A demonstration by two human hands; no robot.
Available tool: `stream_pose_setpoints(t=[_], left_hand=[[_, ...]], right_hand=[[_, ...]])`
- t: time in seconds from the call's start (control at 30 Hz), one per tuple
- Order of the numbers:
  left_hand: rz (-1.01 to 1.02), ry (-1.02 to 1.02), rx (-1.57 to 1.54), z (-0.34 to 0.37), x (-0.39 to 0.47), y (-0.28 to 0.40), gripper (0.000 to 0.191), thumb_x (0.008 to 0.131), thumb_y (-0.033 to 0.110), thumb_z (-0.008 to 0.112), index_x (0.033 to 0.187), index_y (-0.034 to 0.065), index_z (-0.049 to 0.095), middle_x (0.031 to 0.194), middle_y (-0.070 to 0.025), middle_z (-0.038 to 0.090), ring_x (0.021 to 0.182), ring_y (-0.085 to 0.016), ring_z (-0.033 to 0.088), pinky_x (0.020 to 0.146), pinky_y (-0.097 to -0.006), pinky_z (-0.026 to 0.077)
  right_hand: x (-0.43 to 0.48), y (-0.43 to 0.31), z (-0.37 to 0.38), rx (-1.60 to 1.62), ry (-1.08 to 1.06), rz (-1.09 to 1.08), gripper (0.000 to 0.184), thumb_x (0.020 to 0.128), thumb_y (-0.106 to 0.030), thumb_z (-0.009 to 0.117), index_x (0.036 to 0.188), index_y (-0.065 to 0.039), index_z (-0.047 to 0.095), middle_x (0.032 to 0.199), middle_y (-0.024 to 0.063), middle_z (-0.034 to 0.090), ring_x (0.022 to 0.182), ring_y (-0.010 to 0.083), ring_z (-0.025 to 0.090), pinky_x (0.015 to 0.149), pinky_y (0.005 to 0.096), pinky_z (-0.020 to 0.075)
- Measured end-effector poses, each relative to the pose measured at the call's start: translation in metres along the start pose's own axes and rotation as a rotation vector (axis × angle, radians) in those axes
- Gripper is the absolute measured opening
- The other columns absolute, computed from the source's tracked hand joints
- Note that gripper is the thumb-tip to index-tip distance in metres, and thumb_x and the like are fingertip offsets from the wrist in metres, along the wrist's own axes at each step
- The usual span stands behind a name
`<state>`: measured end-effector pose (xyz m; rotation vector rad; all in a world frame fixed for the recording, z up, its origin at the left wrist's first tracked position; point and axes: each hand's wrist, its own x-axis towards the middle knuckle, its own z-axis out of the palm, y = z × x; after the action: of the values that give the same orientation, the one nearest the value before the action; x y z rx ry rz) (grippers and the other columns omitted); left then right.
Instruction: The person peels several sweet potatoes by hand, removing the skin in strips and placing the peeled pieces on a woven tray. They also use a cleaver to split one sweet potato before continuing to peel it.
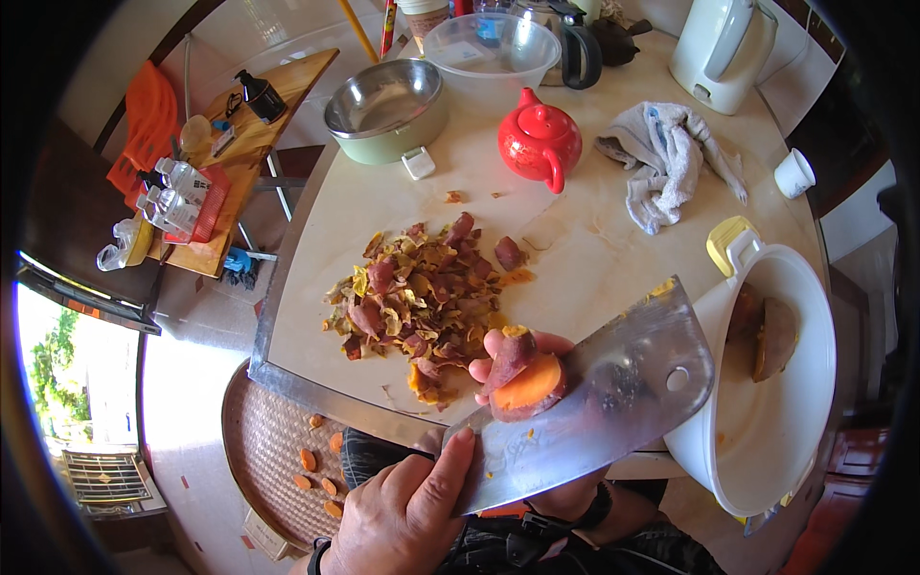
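Note:
My left hand (402, 510) grips a metal cleaver (604, 402) at its lower left end; its handle is hidden in the hand. The broad blade slants up to the right, with orange bits on it. Behind the blade, my right hand (555, 345) holds a sweet potato (532, 388) with a flat orange cut face towards me and a partly severed-looking, skin-covered end piece (513, 356) against it. The blade hides most of this hand. Just beyond lies a heap of peelings and reddish end pieces (424, 287) on the table (575, 266).
At right, a white plastic basin (776, 445) holds unpeeled-looking pieces (776, 341). A red teapot (539, 136), steel-lined bowl (388, 108), clear plastic bowl (492, 57), cloth (665, 162), paper cup (794, 174) and kettle (722, 54) stand farther back. Below left, a woven tray (266, 460) carries orange slices.

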<state>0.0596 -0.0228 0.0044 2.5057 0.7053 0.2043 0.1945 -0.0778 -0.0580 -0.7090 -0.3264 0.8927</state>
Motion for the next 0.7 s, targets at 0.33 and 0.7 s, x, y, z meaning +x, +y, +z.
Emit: stream_pose_setpoints(t=[0.33,0.7], left_hand=[[-0.015,-0.013,-0.08,-0.014,0.016,-0.004,0.037,0.075,0.001,0.063,0.111,-0.0042,0.054,0.081,-0.0154,0.062,0.065,-0.025,0.062,0.059,-0.0308,0.05],[-0.032,0.147,-0.349,-0.031,-0.009,-0.016,0.033,0.068,-0.004,0.067,0.099,-0.0069,0.058,0.072,-0.0148,0.062,0.062,-0.017,0.061,0.056,-0.0279,0.048]], right_hand=[[0.003,-0.005,0.014,0.005,0.105,0.027,0.051,0.087,-0.019,0.057,0.131,-0.001,0.039,0.128,0.0175,0.049,0.11,0.0279,0.055,0.094,0.0386,0.0436],[0.013,-0.006,0.007,0.328,0.004,0.173,0.044,0.09,-0.013,0.053,0.129,0.002,0.041,0.1,0.0122,0.059,0.082,0.0193,0.06,0.069,0.0302,0.0506]])
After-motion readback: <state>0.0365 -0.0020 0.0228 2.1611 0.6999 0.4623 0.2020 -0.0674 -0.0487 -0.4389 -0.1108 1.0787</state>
